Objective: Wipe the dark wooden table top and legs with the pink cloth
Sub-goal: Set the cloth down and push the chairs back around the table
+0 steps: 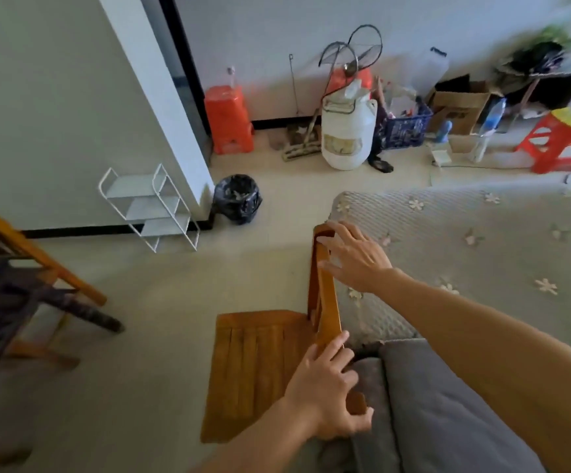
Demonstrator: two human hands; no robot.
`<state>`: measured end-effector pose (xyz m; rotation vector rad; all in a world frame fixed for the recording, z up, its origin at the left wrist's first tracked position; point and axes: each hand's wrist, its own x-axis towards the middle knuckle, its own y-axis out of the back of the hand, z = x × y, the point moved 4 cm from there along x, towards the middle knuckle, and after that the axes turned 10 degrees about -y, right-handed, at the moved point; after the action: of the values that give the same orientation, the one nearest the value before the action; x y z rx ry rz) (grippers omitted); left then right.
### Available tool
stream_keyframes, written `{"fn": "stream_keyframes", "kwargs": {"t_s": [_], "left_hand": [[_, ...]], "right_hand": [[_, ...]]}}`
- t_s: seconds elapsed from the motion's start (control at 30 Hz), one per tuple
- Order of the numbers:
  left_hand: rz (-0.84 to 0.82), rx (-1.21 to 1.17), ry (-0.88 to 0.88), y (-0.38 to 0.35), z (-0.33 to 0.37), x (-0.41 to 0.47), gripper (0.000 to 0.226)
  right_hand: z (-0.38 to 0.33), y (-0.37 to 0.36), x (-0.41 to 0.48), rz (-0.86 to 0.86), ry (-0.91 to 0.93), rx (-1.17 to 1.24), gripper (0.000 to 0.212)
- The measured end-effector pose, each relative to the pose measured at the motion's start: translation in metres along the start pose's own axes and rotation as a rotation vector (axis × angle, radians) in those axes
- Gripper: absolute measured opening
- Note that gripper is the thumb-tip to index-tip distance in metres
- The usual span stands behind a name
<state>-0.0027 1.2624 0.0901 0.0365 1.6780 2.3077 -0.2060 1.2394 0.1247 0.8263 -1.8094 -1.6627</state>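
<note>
- Both hands are on the top rail of a wooden chair [260, 363], which stands on the pale floor [161, 336] with its back right against a bed [482, 240].
- The left hand [328, 394] grips the near end of the chair back — fingers curled over the rail, thumb underneath, closed on the wood.
- The right hand [355, 257] rests on the far end of the same rail with its fingers spread wide and draped over the top; it lies on the wood rather than clenching it.
- The chair's slatted seat faces left, away from the bed.
- The bed carries a grey quilted cover with small flower patterns, and a grey pillow [447, 404] lies at its near end, touching the chair back.
- The dark wooden table [7, 302] sits at the far left edge, partly cut off and blurred — one dark leg juts out over the floor, well apart from both hands.
- The pink cloth cannot be made out anywhere in this view.
- A white wire rack [147, 206] leans at the wall corner, with a black-bagged bin [238, 199] just beside it.
- Along the far wall stand an orange stool [229, 121], a white jug [347, 131], a blue crate [405, 126], a cardboard box [458, 107] and a red stool [560, 141].
</note>
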Motion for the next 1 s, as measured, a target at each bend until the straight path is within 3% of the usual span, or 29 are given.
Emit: {"fn": "stream_keyframes", "kwargs": {"t_s": [0.4,0.6,0.73,0.8,1.0], "left_hand": [[-0.049,0.1,0.092,0.009,-0.031,-0.111,0.042],[-0.061,0.073,0.357,-0.014,-0.029,-0.184,0.028],[0.062,0.058,0.627,-0.017,-0.034,-0.187,0.06],[0.058,0.025,0.779,-0.012,-0.041,-0.194,0.061],[0.077,0.08,0.962,-0.014,-0.061,-0.235,0.067]], "right_hand": [[-0.066,-0.03,0.027,-0.089,0.181,-0.095,0.06],[-0.12,-0.04,0.018,-0.15,0.31,-0.109,0.058],[-0.137,-0.046,0.011,-0.048,0.304,-0.15,0.059],[-0.142,-0.045,0.01,-0.036,0.306,-0.155,0.057],[-0.177,-0.045,0.002,-0.024,0.342,-0.155,0.055]]}}
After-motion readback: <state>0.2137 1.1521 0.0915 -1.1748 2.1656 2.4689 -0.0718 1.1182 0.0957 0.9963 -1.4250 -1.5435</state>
